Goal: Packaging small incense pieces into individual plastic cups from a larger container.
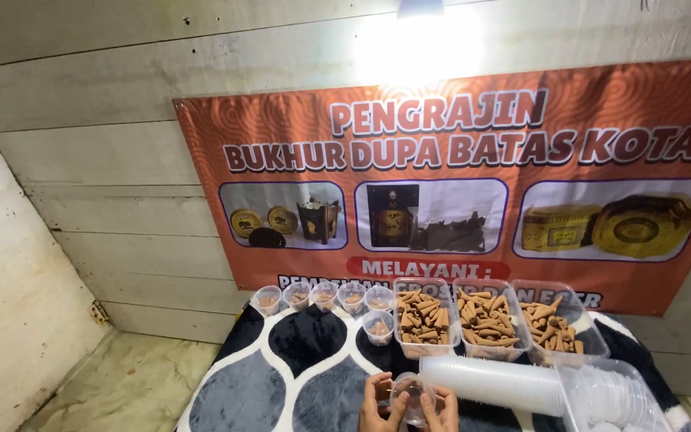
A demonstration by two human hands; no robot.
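Observation:
My left hand (377, 402) and my right hand (440, 409) meet at the bottom edge, both closed around one small clear plastic cup (409, 394). The cup seems to hold something brown, too small to tell. Just to the right lies a long stack of empty clear cups (493, 382) on its side. Beyond my hands stand three clear rectangular tubs of brown cone-shaped sticks (423, 318). Several small filled cups (323, 295) form a row to the left of the tubs, with one more cup (378, 326) in front of them.
Everything rests on a mat with a black, grey and white pattern (305, 360) over a tiled floor (129, 384). A clear tub of lids (609, 396) sits at the lower right. An orange banner (457, 184) hangs on the plank wall, under a bright lamp (420, 8).

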